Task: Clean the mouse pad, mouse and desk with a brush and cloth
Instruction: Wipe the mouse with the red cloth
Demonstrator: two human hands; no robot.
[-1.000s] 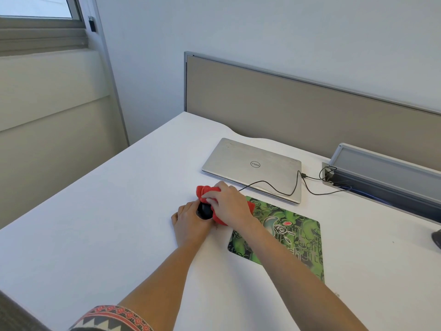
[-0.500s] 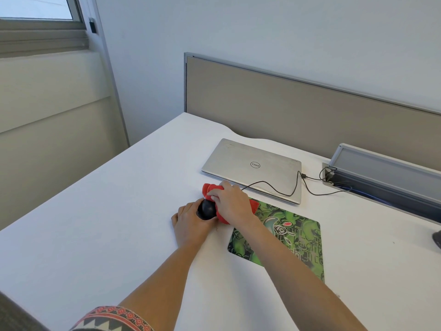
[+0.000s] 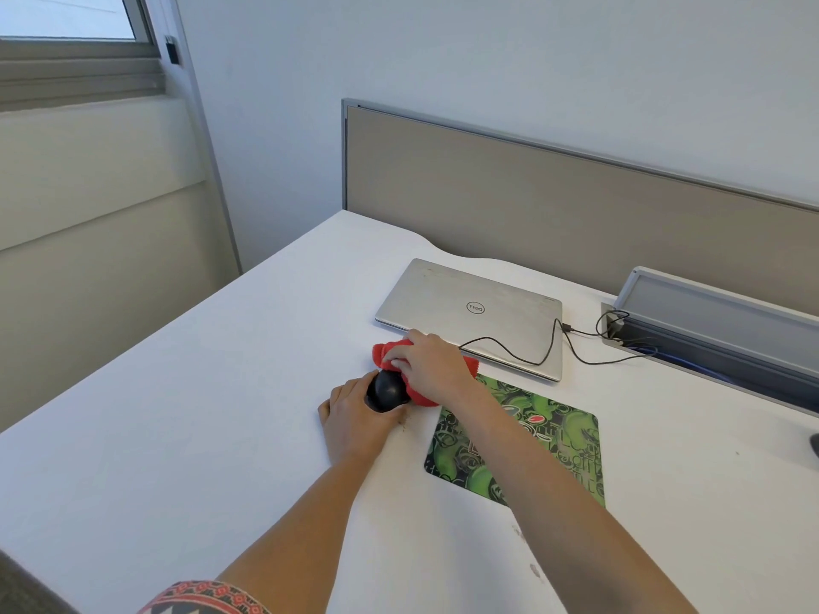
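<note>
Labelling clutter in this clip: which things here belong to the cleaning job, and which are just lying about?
In the job: mouse, held by left hand; red cloth under right hand; mouse pad; desk.
Lying about: closed laptop; black cable; cable tray.

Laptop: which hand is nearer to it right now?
Right. The right hand, gripping the red cloth, sits just short of the front edge of the laptop; the left hand holds the mouse a little farther back, toward the person.
</note>
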